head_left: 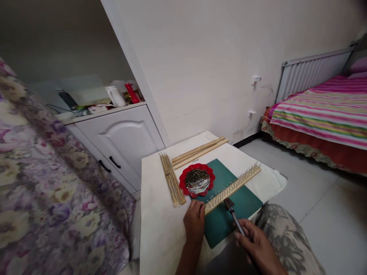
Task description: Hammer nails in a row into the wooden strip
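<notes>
A long wooden strip [233,186] studded with a row of upright nails lies slantwise on a green mat [229,217]. My left hand [195,221] is closed on the strip's near end and pins it down. My right hand [254,238] grips the handle of a small hammer [233,214], whose dark head hangs just over the mat, close to the strip's near end. A red scalloped dish [183,180] full of loose nails sits at the mat's far left corner.
Two bundles of bare wooden strips [172,183] [199,152] lie on the white table [160,229]. A flowered cover [43,183] is at left, a white cabinet [120,141] behind, a striped bed [323,114] at right. My patterned knee [283,236] sits under the table edge.
</notes>
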{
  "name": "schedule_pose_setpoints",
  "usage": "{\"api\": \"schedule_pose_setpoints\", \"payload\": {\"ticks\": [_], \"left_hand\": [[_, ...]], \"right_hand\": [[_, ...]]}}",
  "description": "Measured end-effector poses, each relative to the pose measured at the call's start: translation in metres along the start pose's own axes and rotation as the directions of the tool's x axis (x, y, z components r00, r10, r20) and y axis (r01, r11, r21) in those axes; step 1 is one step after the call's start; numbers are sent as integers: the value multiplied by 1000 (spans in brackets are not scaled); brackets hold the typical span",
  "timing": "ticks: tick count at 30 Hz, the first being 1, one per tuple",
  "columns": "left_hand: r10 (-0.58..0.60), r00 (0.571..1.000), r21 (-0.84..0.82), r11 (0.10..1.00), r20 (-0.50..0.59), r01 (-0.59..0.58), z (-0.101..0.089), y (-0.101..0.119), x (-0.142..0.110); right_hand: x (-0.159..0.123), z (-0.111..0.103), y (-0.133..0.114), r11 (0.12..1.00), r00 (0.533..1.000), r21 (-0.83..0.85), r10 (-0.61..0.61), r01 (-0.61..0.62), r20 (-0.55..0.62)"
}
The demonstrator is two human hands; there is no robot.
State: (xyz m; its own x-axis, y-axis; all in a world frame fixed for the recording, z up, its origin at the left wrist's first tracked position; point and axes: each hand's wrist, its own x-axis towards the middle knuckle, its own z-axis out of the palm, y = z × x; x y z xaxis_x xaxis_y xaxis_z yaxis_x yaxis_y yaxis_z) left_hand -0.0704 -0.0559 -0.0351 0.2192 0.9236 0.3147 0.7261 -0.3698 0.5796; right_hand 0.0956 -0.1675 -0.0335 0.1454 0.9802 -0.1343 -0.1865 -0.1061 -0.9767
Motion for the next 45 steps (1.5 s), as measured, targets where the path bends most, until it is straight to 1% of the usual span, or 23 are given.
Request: {"api": "schedule_pose_setpoints", "payload": {"ticks": [3, 6, 11, 15, 21, 26, 30, 35, 37, 42, 45], "left_hand": [[-1, 1000, 20, 1000, -3, 1, 1, 1, 0], [4, 1000, 32, 999, -3, -4, 2, 1, 0], [6, 1000, 47, 999, 9, -6, 4, 0, 0], [0, 1000, 52, 999, 23, -1, 5, -1, 0], [0, 1000, 63, 998, 7, 0, 8, -6, -1], [-11, 1000, 69, 998, -8, 11, 10, -9, -1], [-12, 1000, 59, 998, 13, 11, 9, -8, -1], [-29, 1000, 53, 998, 3, 29, 7, -5, -1], [-25, 1000, 44, 999, 8, 24, 6, -4, -1], [13, 1000, 0, 1000, 14, -13, -2, -4, -4], [52, 999, 84, 995, 2, -52, -7, -9, -10]], "right_hand": [[0, 0, 1, 1000, 1000, -7, 2, -2, 13], [-1, 1, -5, 1000, 999, -28, 11, -10, 47], [3, 11, -23, 999, 984, -41, 5, 2, 176], [13, 24, -28, 998, 967, -51, -11, 25, 254], [25, 37, -29, 991, 959, -94, -67, 97, 277], [27, 41, -30, 982, 953, -158, -55, 106, 299], [27, 41, -30, 977, 955, -173, -68, 122, 290], [26, 41, -30, 984, 952, -155, -32, 83, 305], [23, 40, -30, 989, 953, -126, -36, 78, 302], [6, 25, -27, 993, 957, -105, -13, 45, 290], [-4, 11, -17, 996, 957, -87, 11, 15, 291]]}}
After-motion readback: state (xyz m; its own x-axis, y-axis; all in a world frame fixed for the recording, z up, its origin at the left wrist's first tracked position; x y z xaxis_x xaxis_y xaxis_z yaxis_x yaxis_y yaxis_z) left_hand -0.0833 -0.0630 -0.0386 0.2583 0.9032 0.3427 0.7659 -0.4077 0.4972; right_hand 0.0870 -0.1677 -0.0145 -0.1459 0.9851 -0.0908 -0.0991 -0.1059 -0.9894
